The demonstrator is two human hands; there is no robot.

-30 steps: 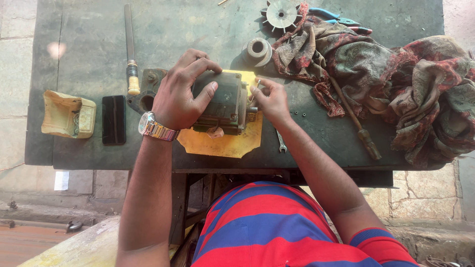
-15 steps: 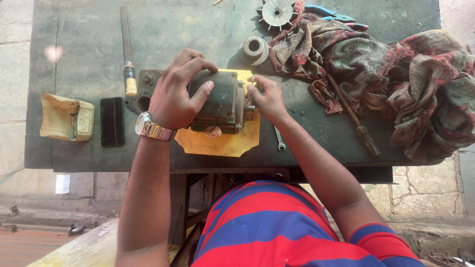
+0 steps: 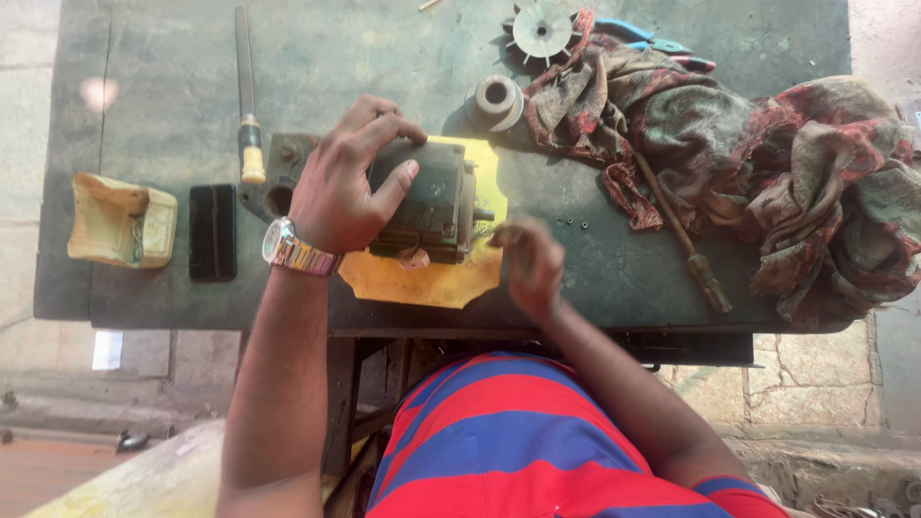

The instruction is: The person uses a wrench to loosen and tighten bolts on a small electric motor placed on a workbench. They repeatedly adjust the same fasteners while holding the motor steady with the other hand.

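On the dark desk (image 3: 614, 278), the left hand (image 3: 341, 187) presses down on a small grey motor (image 3: 432, 206) lying on a yellow plate (image 3: 432, 278). Just right, the right hand (image 3: 528, 264) is blurry; I cannot tell its grip.

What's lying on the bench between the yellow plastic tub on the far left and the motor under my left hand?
A flat black rectangular block lies between the yellow tub and the motor, seen in the head view.
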